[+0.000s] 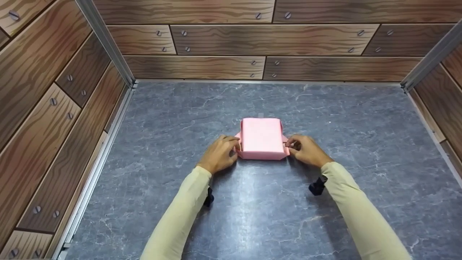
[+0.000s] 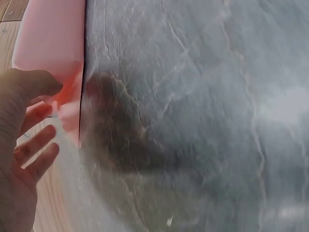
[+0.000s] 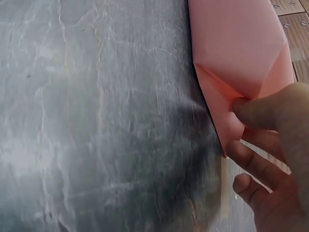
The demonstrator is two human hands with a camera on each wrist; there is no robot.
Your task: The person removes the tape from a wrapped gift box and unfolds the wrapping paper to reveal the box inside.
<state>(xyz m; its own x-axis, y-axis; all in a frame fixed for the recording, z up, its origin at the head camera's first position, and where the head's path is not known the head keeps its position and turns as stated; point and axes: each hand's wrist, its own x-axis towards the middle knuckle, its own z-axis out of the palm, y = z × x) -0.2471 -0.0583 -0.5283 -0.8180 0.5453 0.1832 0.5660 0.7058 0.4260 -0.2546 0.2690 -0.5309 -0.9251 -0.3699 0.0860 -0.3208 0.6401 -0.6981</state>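
Observation:
A box-shaped parcel in pink paper (image 1: pixel 262 136) lies on the grey marbled tabletop, its folded end flaps sticking out at both sides. At its left end, my left hand (image 1: pixel 221 153) pinches the paper flap between thumb and forefinger. The left wrist view shows that thumb (image 2: pixel 41 83) at the creased end of the paper, with the other fingers spread below. On the opposite side my right hand (image 1: pixel 306 150) pinches the right flap. In the right wrist view a triangular pink flap (image 3: pixel 219 104) points outward under the right thumb (image 3: pixel 258 111). Whatever the paper covers is hidden.
Wood-patterned panels (image 1: pixel 274 39) wall in the tabletop (image 1: pixel 173 108) at the back and both sides, with metal strips along the edges. Dark wrist cameras (image 1: pixel 317 185) hang below the pale yellow sleeves (image 1: pixel 177 216).

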